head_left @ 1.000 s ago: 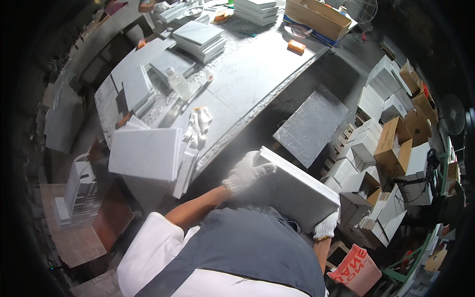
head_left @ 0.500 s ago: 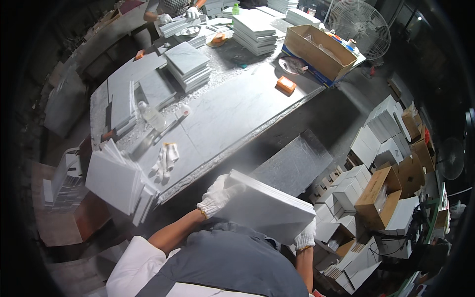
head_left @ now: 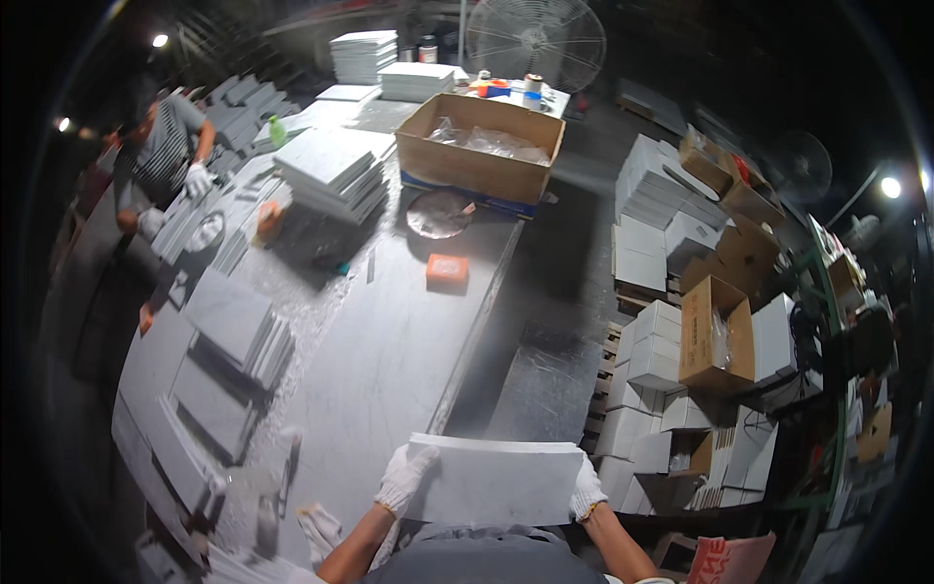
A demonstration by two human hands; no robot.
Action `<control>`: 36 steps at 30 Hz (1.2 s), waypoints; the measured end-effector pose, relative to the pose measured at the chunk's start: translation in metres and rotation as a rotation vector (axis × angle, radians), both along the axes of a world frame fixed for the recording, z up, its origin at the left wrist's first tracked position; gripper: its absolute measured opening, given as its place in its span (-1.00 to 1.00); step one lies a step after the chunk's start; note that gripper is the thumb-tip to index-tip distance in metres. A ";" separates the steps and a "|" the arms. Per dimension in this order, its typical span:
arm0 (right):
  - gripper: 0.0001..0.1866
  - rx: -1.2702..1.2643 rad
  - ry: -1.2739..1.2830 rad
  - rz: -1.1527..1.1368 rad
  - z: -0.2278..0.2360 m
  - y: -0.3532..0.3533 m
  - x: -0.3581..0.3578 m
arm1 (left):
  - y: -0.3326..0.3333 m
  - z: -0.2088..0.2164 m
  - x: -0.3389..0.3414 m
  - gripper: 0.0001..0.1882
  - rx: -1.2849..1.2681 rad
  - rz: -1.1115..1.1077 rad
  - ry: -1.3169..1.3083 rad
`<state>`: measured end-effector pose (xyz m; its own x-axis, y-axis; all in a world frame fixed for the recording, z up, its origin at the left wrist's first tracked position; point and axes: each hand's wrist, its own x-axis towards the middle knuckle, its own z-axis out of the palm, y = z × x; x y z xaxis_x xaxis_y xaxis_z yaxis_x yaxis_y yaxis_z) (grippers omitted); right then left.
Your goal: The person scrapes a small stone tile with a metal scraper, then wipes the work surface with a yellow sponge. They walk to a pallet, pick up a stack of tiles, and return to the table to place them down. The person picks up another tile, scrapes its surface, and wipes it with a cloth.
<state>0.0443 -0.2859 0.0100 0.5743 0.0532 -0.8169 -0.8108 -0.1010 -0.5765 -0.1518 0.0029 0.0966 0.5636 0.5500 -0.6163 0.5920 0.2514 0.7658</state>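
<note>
Between my two gloved hands I carry a short stack of white marble tiles [head_left: 493, 485], close in front of my body. My left hand [head_left: 406, 479], in a white knit glove, clasps the stack's left end, thumb over the near face. At the right end my right hand [head_left: 588, 489], gloved alike, is closed on the edge; its fingertips are partly hidden behind the tiles. The stack's long upper edge lies nearly level. To the left is the stone-topped worktable [head_left: 389, 389], and a white glove [head_left: 319, 530] lies on its near end.
On the table stand tile stacks [head_left: 336, 170], an open carton [head_left: 477, 161] with clear plastic, a round dish [head_left: 440, 214] and an orange box [head_left: 447, 270]. White boxes [head_left: 654, 346] on pallets line the right. A large fan [head_left: 535, 44] stands beyond. Another person [head_left: 161, 165] works far left.
My view has swung to the right, so the table now runs lengthwise ahead. The tile stack, tilted before, is now nearly level, still held in both hands.
</note>
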 end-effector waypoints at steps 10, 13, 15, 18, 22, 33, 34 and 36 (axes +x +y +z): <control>-0.47 0.261 0.225 -0.089 -0.039 0.154 -0.008 | 0.150 -0.019 0.004 -0.41 0.110 0.096 0.002; -0.40 0.219 0.167 -0.027 -0.063 0.188 -0.004 | 0.178 -0.010 0.012 -0.41 0.153 0.128 0.011; -0.34 0.120 0.168 -0.032 -0.074 0.204 -0.005 | 0.189 -0.002 0.019 -0.44 0.204 0.121 0.009; -0.22 0.075 0.180 -0.031 -0.081 0.213 -0.008 | 0.200 0.005 0.029 -0.49 0.238 0.078 0.038; -0.15 -0.338 0.102 0.118 -0.074 0.209 -0.013 | 0.208 -0.008 0.038 -0.54 0.087 0.043 -0.026; -0.03 -0.504 -0.166 0.370 -0.056 0.218 -0.010 | 0.198 -0.032 0.035 -0.14 0.729 -0.075 0.508; -0.03 -0.526 -0.224 0.399 -0.062 0.217 -0.010 | 0.194 -0.040 0.038 -0.12 0.859 -0.114 0.424; -0.02 -0.456 -0.336 0.319 -0.071 0.211 -0.011 | 0.179 -0.055 0.043 -0.09 1.224 -0.221 0.437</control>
